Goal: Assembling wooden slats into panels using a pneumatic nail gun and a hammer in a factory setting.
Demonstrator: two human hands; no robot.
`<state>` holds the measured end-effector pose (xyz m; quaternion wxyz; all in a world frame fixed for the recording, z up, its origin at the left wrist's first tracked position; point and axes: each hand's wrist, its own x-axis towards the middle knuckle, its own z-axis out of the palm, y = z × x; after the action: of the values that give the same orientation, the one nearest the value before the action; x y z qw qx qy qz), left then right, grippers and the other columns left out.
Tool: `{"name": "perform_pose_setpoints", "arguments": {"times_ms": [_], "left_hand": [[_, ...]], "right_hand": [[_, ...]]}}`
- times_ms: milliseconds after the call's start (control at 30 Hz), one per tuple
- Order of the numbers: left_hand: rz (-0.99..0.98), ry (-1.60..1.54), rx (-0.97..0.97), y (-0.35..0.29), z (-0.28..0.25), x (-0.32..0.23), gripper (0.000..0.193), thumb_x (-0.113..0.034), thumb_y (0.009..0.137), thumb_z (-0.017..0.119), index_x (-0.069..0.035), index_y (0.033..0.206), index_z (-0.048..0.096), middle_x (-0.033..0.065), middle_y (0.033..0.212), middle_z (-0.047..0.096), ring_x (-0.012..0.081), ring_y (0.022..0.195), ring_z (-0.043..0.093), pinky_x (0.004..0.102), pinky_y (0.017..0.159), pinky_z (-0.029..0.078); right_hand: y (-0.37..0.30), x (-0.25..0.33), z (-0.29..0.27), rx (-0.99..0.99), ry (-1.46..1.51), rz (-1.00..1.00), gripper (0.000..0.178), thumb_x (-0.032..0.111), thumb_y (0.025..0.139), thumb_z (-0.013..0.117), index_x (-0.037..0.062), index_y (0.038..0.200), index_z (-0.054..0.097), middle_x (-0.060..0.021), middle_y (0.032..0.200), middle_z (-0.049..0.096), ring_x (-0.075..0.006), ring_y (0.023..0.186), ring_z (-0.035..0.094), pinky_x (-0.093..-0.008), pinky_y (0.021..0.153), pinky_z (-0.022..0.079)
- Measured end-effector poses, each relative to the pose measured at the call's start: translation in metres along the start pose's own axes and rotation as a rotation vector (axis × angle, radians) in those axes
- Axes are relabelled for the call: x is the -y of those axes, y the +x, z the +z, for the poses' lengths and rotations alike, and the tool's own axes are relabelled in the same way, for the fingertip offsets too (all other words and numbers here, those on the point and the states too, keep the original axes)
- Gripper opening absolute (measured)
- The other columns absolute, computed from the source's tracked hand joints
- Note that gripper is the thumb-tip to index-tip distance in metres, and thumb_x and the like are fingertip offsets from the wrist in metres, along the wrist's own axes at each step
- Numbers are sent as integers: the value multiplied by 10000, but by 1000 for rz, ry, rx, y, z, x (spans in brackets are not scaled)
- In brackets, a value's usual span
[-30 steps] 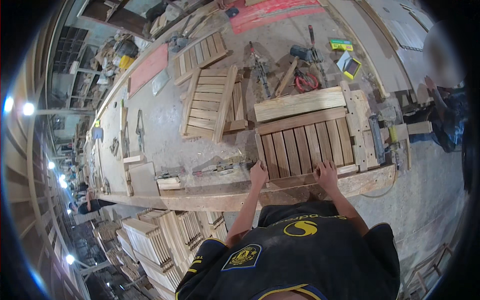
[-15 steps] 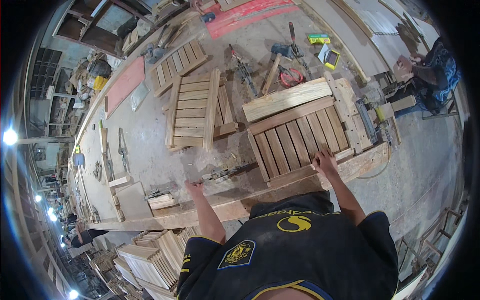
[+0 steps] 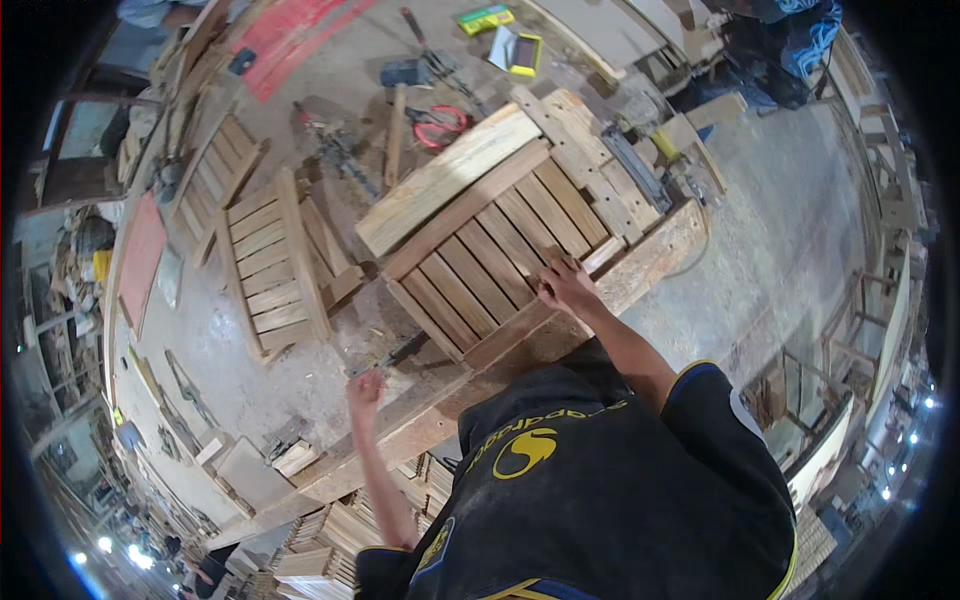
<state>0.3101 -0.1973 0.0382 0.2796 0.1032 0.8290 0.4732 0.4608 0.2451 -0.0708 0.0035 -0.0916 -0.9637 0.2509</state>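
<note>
A slatted wooden panel point(image 3: 490, 255) lies at an angle on the bench in front of me. My right hand point(image 3: 566, 286) grips its near rail, fingers curled over the slats. To the panel's left, my left hand point(image 3: 367, 388) is closed at the end of a dark metal bar clamp point(image 3: 402, 352); the fingers partly hide what they hold. A pale thick board point(image 3: 450, 180) lies along the panel's far side. At its right end is a wooden block with holes point(image 3: 575, 150), beside a metal clamp fixture point(image 3: 637, 170).
More slatted panels point(image 3: 265, 265) lie to the left. Beyond are bar clamps point(image 3: 340, 150), a red ring-shaped thing point(image 3: 440, 126) and a yellow-edged box point(image 3: 516, 52). The bench edge point(image 3: 420, 425) runs close to my body, with stacked slatted wood point(image 3: 320, 545) below it.
My view has swung to the right, so the bench appears turned and shifted left. The left hand has become more upright and fist-like near the clamp's end. My right hand stays on the panel's near rail.
</note>
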Motion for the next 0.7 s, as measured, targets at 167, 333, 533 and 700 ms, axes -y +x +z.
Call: {"name": "perform_pose_setpoints", "arguments": {"times_ms": [167,333,533,700], "left_hand": [[-343,-32,189,7,-5,-20,273,-201,916,524,-16,726,591,-31,505,457,36,404,371,220,390,248],[-174,216,-4,9,14,6,269,-146,886,563,-19,649,556,-30,493,440,33,434,336,249,406,251],[-226,365,-8,32,37,-3,345,-194,872,591,7,620,471,54,498,447,95,478,382,311,455,317],[-410,436,213,80,42,-41,305,-255,862,611,-9,690,559,108,581,560,185,518,509,330,531,422]], "right_hand": [[-4,-2,-12,53,8,33,226,228,737,616,106,921,566,-156,988,518,-376,1009,481,-497,839,438],[8,-1,-23,-168,25,-37,142,188,708,635,115,793,547,-97,833,488,-312,846,489,-441,759,442],[19,7,-25,-74,33,-26,211,216,723,648,105,890,583,-96,899,541,-317,905,522,-456,791,442],[43,-15,-11,-117,97,-122,179,169,767,642,83,920,607,-126,864,599,-315,786,570,-460,741,461]]}}
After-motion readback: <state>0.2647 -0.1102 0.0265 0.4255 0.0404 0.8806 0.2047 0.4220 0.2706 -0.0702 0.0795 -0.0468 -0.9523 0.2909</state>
